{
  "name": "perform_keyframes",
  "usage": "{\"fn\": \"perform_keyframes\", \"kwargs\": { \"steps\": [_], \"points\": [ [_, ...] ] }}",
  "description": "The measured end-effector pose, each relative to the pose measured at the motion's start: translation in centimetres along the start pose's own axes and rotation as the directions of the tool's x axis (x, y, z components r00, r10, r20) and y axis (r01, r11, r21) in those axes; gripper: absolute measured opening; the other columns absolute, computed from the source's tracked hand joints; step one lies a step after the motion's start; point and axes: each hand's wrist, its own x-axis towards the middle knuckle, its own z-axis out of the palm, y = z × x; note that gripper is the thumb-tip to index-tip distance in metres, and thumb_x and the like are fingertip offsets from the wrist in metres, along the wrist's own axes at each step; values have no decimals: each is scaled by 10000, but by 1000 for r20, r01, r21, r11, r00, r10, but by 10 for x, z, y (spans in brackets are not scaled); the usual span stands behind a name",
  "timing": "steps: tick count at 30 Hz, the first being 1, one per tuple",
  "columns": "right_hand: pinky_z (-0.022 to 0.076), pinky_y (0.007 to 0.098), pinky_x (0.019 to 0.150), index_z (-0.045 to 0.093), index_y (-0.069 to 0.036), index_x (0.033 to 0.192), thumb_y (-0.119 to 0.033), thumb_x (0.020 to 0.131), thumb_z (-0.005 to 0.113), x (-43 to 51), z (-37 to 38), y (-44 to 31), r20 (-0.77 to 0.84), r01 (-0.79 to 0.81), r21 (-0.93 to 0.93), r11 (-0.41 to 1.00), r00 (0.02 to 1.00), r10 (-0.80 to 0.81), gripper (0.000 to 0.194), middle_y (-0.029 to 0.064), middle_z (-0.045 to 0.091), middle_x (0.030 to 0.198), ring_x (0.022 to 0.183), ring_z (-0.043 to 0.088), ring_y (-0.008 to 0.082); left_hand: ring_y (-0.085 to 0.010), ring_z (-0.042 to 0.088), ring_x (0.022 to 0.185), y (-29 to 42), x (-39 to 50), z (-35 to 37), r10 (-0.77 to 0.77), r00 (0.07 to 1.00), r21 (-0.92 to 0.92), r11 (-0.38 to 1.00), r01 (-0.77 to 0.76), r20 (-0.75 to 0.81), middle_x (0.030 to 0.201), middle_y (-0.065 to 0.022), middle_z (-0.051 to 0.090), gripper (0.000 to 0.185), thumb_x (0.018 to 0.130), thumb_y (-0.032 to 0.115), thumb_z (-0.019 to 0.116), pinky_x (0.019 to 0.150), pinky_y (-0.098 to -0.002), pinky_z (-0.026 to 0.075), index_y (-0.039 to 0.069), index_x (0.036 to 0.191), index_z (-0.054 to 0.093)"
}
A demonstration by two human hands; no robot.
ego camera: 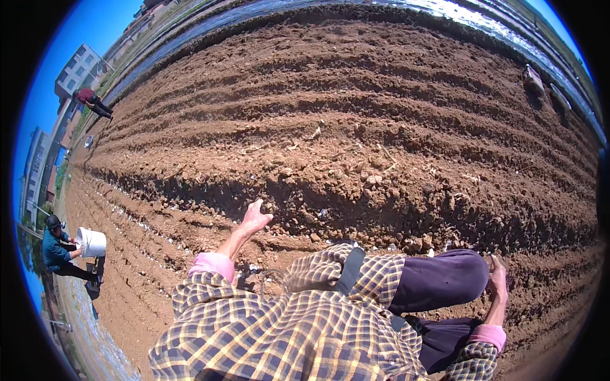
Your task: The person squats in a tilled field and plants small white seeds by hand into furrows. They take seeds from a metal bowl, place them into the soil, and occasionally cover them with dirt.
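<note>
My left hand (256, 218) reaches out over the furrow (305, 205) of loose brown soil, close to its shaded wall. Its fingertips are hard to make out, so whether it holds anything cannot be seen. Low on the other side, my right hand (497, 276) is beside my bent knee (467, 276) in dark trousers; its fingers are partly hidden. Small white pieces (324, 212) lie scattered in the furrow, with others (391, 247) in front of my legs. A thin curved wire (263, 281), perhaps a handle, shows by my left sleeve.
At left, a person (59, 247) holds a white bucket (91, 242). Farther back, another person (93, 101) bends beside the field. Soil ridges (333, 102) run across it. A pale sack (533, 80) stands far right. Shiny plastic film (448, 9) covers ground beyond.
</note>
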Motion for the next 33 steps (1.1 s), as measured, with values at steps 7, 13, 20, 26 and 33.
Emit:
{"fn": "perform_keyframes", "kwargs": {
  "steps": [7, 13, 20, 26, 33],
  "points": [
    [490, 273, 534, 437, -7, 1347, 33, 723, 617, -23, 1, 101, 22, -400, 400, 824, 903, 428, 651, 93, 610, 947, 650, 568, 150, -373, 464, 1229, -25, 4, -120, -272, 883, -95, 962, 256, -383, 1457, -252, 275, 797, 749, 157, 610, 908, -390, 507, -22, 1425, 227],
    [490, 314, 456, 402, -35, 1370, 20, 748, 603, -47, -2, 92, 197, -634, 406, 658, 764, 614, 655, 95, 621, 851, 553, 581, 178, -281, 651, 802, -25, -12, -162, -477, 833, -374, 853, 363, -280, 1256, -218, 516, 891, 764, 65, 592, 516, -377, 606, 98, 1496, 84],
    [504, 331, 447, 409, -58, 1366, 13, 745, 602, -56, -7, 74, 212, -689, 418, 592, 708, 674, 654, 105, 626, 836, 559, 598, 201, -280, 655, 898, -45, -9, -147, -532, 828, -254, 838, 484, -178, 1325, -214, 481, 860, 784, 57, 555, 536, -363, 609, 85, 1497, 74],
    [516, 346, 440, 415, -77, 1362, 7, 742, 601, -66, -14, 52, 188, -688, 450, 570, 696, 693, 653, 113, 630, 824, 563, 612, 222, -405, 512, 1195, -103, 16, -146, -424, 749, 30, 861, 508, -510, 1363, -281, 429, 821, 762, 146, 602, 962, -418, 485, 28, 1464, 192],
    [511, 360, 800, 517, -6, 1276, -97, 710, 712, -53, -15, 34, 61, -434, 254, 864, 899, 433, 605, 184, 636, 1086, 941, 628, 277, -175, 620, 750, 3, 32, -76, -190, 971, -66, 977, 201, 142, 953, -85, 649, 392, 810, 156, 633, 601, -379, 575, 34, 1181, 594]
  ]
}}
